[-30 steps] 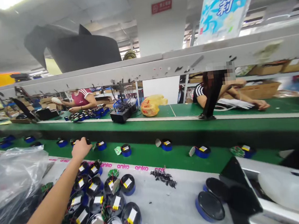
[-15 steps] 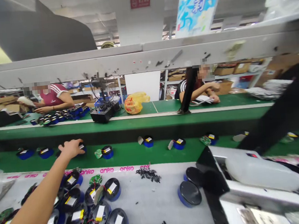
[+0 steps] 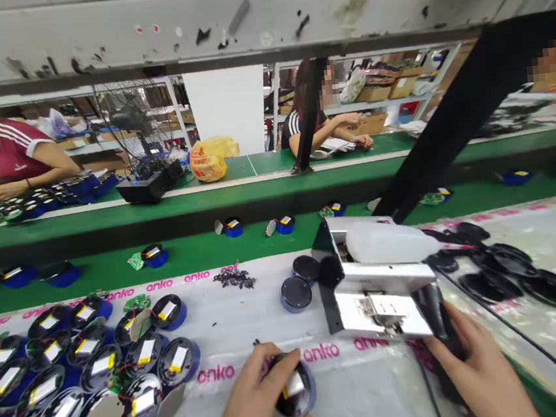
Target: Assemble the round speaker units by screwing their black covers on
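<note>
My left hand (image 3: 261,393) grips a round blue-and-black unit (image 3: 303,399) with a white battery inside, low at the centre over the plastic-covered bench. At the right, my right hand (image 3: 479,359) is wrapped round a black handle-like part (image 3: 441,324) beside the silver metal device (image 3: 381,313). A white bottle-shaped object (image 3: 389,242) lies on top of that device. Two closed round units (image 3: 296,294) sit just left of it. Many open units with batteries (image 3: 92,344) crowd the left of the bench.
Spaced units (image 3: 154,254) lie on the green conveyor (image 3: 101,261) behind the bench. Black discs (image 3: 504,265) and a cable are at the right. A slanted black post (image 3: 465,112) rises there. People sit across the line; a small black pile (image 3: 234,277) lies mid-bench.
The view has turned right and down. My left hand has moved from the conveyor to the front of the bench with a unit in it. My right hand has come into view at the device.
</note>
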Tool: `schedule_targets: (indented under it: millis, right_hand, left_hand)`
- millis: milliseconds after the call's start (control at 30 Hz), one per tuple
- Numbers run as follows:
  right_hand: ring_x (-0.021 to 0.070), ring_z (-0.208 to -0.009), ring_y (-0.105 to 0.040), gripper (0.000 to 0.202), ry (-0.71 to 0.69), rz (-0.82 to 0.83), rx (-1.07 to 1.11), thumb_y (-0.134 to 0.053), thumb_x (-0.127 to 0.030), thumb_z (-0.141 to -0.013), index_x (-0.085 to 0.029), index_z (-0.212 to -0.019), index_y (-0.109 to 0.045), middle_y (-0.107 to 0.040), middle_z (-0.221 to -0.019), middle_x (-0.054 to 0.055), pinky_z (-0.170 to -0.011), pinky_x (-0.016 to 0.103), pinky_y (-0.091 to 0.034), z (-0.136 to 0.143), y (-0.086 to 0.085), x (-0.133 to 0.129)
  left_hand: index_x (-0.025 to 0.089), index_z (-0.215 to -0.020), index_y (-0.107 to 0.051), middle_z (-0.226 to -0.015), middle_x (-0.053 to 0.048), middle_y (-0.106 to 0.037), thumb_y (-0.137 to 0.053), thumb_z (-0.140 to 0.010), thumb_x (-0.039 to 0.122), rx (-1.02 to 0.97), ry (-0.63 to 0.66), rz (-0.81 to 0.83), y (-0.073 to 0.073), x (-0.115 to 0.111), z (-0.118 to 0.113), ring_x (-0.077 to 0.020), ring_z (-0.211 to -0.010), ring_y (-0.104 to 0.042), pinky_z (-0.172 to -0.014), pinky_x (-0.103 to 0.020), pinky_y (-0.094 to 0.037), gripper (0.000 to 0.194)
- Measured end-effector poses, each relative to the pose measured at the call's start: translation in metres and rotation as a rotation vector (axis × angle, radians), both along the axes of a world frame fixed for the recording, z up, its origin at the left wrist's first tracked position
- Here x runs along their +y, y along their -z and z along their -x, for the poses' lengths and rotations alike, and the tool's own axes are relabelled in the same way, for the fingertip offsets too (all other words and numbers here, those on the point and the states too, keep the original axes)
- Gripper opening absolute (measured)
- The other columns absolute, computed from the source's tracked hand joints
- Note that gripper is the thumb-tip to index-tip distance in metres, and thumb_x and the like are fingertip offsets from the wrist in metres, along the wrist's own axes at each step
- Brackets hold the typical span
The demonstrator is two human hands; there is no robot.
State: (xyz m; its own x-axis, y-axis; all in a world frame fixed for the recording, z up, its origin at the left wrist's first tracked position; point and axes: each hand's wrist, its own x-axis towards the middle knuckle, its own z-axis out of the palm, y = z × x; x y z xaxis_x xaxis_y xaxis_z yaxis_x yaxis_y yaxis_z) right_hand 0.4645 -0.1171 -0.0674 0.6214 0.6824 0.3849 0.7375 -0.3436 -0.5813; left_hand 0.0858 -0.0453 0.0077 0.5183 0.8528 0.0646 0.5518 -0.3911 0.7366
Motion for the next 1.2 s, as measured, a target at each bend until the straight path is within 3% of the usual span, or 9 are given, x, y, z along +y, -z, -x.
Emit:
schedule_targets:
  millis: [100,200,300,367,467,600,767,900,1200]
  right_hand:
    - [0.0395,-0.133,-0.053,0.061,-0.02,-0.011,0.101,-0.053,-0.059,-0.083,-0.022,-0.13,-0.06,-0.059,-0.137,0.014,-0.112,0.057,-0.041,0.009,-0.01,-0.003]
    - [0.0398,-0.127,-0.057,0.051,0.08,-0.14,0.071,-0.055,-0.052,-0.087,-0.019,-0.125,-0.064,-0.062,-0.134,0.015,-0.109,0.061,-0.042,0.038,-0.031,-0.006]
    - [0.0374,-0.12,-0.061,0.031,0.116,-0.402,-0.028,-0.058,-0.034,-0.091,-0.017,-0.115,-0.068,-0.066,-0.124,0.017,-0.105,0.059,-0.046,0.085,-0.054,-0.006]
    - [0.03,-0.106,-0.068,0.023,-0.115,-0.466,-0.032,-0.057,-0.022,-0.092,-0.02,-0.112,-0.067,-0.07,-0.111,0.012,-0.095,0.049,-0.055,0.12,-0.067,-0.002]
    - [0.0267,-0.108,-0.068,0.032,-0.646,-0.289,-0.076,-0.054,-0.015,-0.092,-0.023,-0.122,-0.064,-0.071,-0.115,0.01,-0.09,0.04,-0.06,0.165,-0.08,0.01]
    - [0.04,-0.139,-0.045,0.05,-0.964,0.141,-0.158,-0.068,-0.033,-0.09,-0.022,-0.137,-0.057,-0.057,-0.144,0.013,-0.109,0.057,-0.049,0.203,-0.081,0.035]
    - [0.0219,-0.107,-0.063,0.023,-1.097,0.261,-0.128,-0.067,-0.019,-0.092,-0.026,-0.113,-0.067,-0.07,-0.101,0.001,-0.123,0.056,-0.025,0.211,-0.071,0.05]
    - [0.0199,-0.106,-0.06,0.028,-1.092,0.132,0.054,-0.062,-0.01,-0.088,-0.025,-0.112,-0.063,-0.067,-0.102,0.001,-0.124,0.053,-0.021,0.206,-0.077,0.043]
    - [0.0218,-0.12,-0.054,0.077,-1.026,0.157,0.339,-0.049,0.003,-0.076,-0.031,-0.145,-0.045,-0.053,-0.126,0.007,-0.105,0.039,-0.048,0.208,-0.079,0.033]
  left_hand:
    - [0.035,-0.131,-0.068,-0.132,-0.009,-0.065,-0.077,-0.065,0.011,0.028,-0.008,0.058,0.013,-0.003,-0.031,-0.0337,-0.119,-0.065,-0.103,-0.045,-0.055,0.071]
    - [0.029,-0.125,-0.07,-0.127,-0.01,-0.069,-0.075,-0.079,0.025,0.02,0.034,0.051,-0.003,0.022,-0.034,-0.0303,-0.116,-0.067,-0.101,-0.043,-0.056,0.047]
    - [0.022,-0.123,-0.068,-0.119,-0.009,-0.071,-0.057,-0.094,0.023,0.185,-0.051,-0.083,-0.023,0.056,-0.035,-0.0241,-0.107,-0.069,-0.095,-0.036,-0.056,0.031]
    - [0.018,-0.127,-0.065,-0.12,-0.012,-0.07,-0.055,-0.093,0.016,0.302,-0.102,-0.14,-0.026,0.076,-0.04,-0.0256,-0.107,-0.069,-0.093,-0.037,-0.055,0.035]
    - [0.012,-0.122,-0.067,-0.118,-0.019,-0.068,-0.049,-0.092,0.01,0.41,-0.193,-0.178,-0.017,0.101,-0.047,-0.0319,-0.109,-0.067,-0.091,-0.043,-0.052,0.034]
    - [0.014,-0.1,-0.073,-0.108,-0.017,-0.069,-0.049,-0.095,0.013,0.503,-0.232,-0.223,-0.001,0.121,-0.046,-0.031,-0.105,-0.068,-0.089,-0.039,-0.052,0.025]
    - [0.017,-0.101,-0.074,-0.104,-0.011,-0.073,-0.046,-0.098,0.011,0.497,-0.193,-0.267,0.009,0.13,-0.032,-0.0258,-0.105,-0.069,-0.092,-0.034,-0.052,0.029]
    - [0.016,-0.108,-0.073,-0.106,-0.011,-0.072,-0.043,-0.099,0.011,0.497,-0.171,-0.297,0.016,0.128,-0.026,-0.0254,-0.103,-0.068,-0.09,-0.033,-0.052,0.031]
    - [0.011,-0.107,-0.072,-0.122,-0.016,-0.065,-0.042,-0.094,0.002,0.545,-0.139,-0.396,0.021,0.118,-0.025,-0.0309,-0.111,-0.06,-0.093,-0.041,-0.052,0.033]
